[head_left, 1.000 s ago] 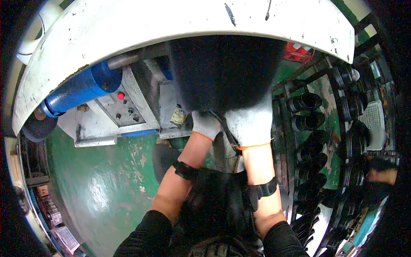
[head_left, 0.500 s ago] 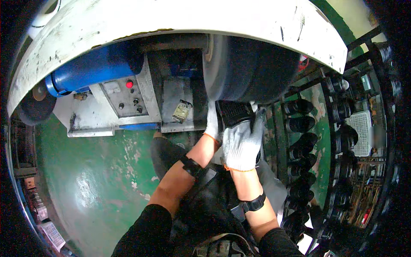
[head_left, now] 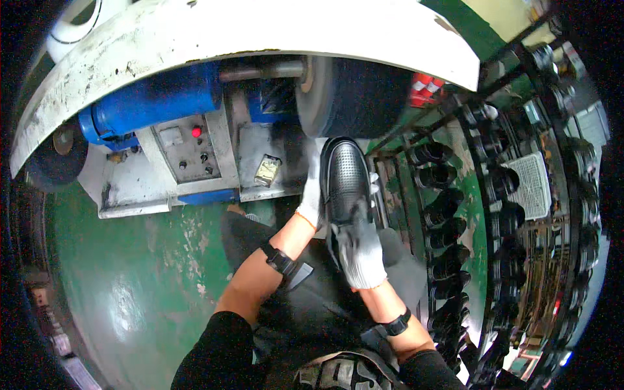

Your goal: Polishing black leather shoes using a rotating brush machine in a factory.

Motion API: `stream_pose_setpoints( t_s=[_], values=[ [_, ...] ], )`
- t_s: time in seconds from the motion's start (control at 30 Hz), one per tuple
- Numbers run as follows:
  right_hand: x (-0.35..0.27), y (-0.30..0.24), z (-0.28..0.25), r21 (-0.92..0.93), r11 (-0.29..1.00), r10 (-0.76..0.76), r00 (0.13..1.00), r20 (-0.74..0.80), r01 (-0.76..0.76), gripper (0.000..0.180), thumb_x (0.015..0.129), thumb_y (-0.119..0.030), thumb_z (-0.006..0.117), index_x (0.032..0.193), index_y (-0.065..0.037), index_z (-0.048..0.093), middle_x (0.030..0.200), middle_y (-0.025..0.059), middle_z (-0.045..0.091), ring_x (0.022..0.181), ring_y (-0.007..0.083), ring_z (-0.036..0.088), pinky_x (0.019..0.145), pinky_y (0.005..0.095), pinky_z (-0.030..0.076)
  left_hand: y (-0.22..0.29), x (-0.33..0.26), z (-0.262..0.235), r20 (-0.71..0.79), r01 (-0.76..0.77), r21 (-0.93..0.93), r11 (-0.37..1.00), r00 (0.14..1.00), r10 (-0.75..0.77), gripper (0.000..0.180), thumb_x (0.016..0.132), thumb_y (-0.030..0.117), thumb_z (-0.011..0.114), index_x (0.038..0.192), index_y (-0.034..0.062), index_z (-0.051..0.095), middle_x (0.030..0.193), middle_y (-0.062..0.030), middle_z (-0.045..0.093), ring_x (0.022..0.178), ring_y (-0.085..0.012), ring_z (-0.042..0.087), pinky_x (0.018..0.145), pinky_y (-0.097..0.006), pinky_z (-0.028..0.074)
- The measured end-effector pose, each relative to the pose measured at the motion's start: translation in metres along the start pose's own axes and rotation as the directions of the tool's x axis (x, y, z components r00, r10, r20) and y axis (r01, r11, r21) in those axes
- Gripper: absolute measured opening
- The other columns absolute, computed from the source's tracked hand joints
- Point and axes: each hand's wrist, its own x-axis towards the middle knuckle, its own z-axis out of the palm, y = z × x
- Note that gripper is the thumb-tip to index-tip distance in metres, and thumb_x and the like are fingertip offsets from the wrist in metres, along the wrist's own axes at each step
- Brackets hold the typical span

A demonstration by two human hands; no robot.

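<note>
A shiny black shoe (head_left: 344, 177) with a perforated upper is held between my two gloved hands, its toe pointing away from me. My left hand (head_left: 312, 192), in a white knit glove, is closed along the shoe's left side, with some fingers hidden behind it. My right hand (head_left: 362, 259), in a matching glove, grips the heel end; its fingers are partly hidden and slightly blurred. Just beyond the toe is a large dark buffing wheel (head_left: 354, 97), its face smeared as if turning. A small gap seems to lie between toe and wheel, though I cannot tell exactly.
A white machine hood (head_left: 273, 29) arches over the wheel. To the left are a blue cylinder (head_left: 156, 101) and a control panel (head_left: 188, 153) with a red button. A small packet (head_left: 268, 170) lies on the machine's ledge. Racks of black shoes (head_left: 448, 231) stand at right.
The shoe has come down from under the wheel toward me, and its upper and toe now show fully. Both hands have moved back with it, the right one lower.
</note>
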Motion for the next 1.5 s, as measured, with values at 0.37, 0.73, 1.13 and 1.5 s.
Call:
stream_pose_setpoints(
  t_s=[0.37,0.73,1.13,1.5],
  values=[
    [-0.13,0.051,-0.119,-0.103,0.839,-0.534,0.845,0.028,0.534,0.02,0.082,-0.026,0.061,0.094,-0.01,0.063,0.075,0.0076,0.056,0.085,0.0296,0.052,0.081,0.0434,0.038,-0.109,-0.008,0.051,-0.289,-0.082,0.515,0.853,0.921,0.263,0.077,0.084,0.072,0.032,0.133,0.0139,0.04,0.126,-0.02,0.051,0.103,-0.0429,0.055,0.088,-0.056,0.047],
    [-0.349,0.091,-0.224,0.082,0.993,0.116,0.509,-0.853,-0.089,0.022,0.068,-0.014,0.078,0.081,-0.005,0.063,0.075,0.0087,0.056,0.068,0.0256,0.054,0.06,0.0336,0.044,-0.267,0.029,0.042,-0.319,0.565,0.454,0.689,0.825,-0.466,0.055,0.094,0.05,0.039,0.13,0.0081,0.044,0.12,-0.0198,0.055,0.105,-0.0338,0.058,0.087,-0.049,0.05],
    [-0.411,0.266,-0.295,-0.233,0.706,0.164,0.474,-0.865,-0.669,0.025,0.081,-0.031,0.065,0.087,-0.006,0.063,0.082,0.0139,0.062,0.079,0.0317,0.059,0.07,0.0383,0.048,-0.265,0.003,0.019,-0.493,0.596,0.516,0.615,0.794,-0.355,0.049,0.095,0.045,0.043,0.125,0.0069,0.048,0.106,-0.0163,0.061,0.09,-0.0291,0.062,0.078,-0.042,0.053],
    [-0.418,0.279,-0.34,-0.132,0.72,0.124,0.314,-0.941,-0.682,0.032,0.083,-0.036,0.062,0.099,-0.008,0.065,0.098,0.0137,0.065,0.092,0.0301,0.061,0.081,0.0369,0.048,-0.254,-0.012,0.013,-0.595,0.586,0.555,0.59,0.776,-0.211,0.044,0.092,0.042,0.05,0.121,0.0081,0.051,0.101,-0.0136,0.062,0.081,-0.0256,0.061,0.071,-0.038,0.053]
  ],
)
